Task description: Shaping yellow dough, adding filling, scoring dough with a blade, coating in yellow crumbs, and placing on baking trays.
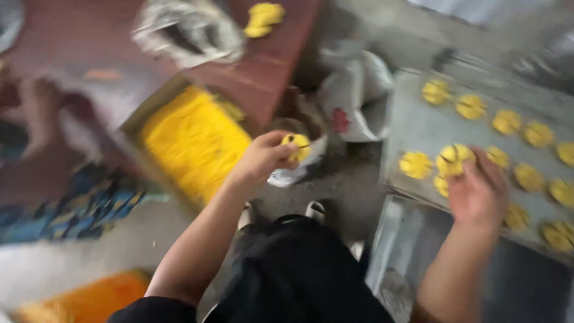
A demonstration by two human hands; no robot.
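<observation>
The picture is blurred, so small details are hard to read. The person is sitting or crouching and is looking down at both arms. The left hand [263, 158] is reaching forward over the grey floor [341, 179] and is closing its fingers around a small yellow piece [297, 146], which is sitting between the fingertips, just above a small bowl [299, 164] that is standing on the floor. The right hand [476, 191] is stretching out over a flat grey tray [418, 125] on the right side, and its fingers are pinching or touching another yellow round piece [453, 158] at the near part of the tray; whether the hand is really gripping it or only resting on it, the blur is not letting me tell. On the tray, many similar yellow round pieces [507, 121] are lying in rows, a little apart from each other. To the left of the left hand, a cardboard box [134, 122] is holding a big yellow mass [194, 140]. Behind it, a reddish-brown table [269, 66] is carrying a crumpled plastic bag [188, 30] and a yellow lump [263, 18]. A white bag [359, 90] is lying on the floor between the table and the tray.
</observation>
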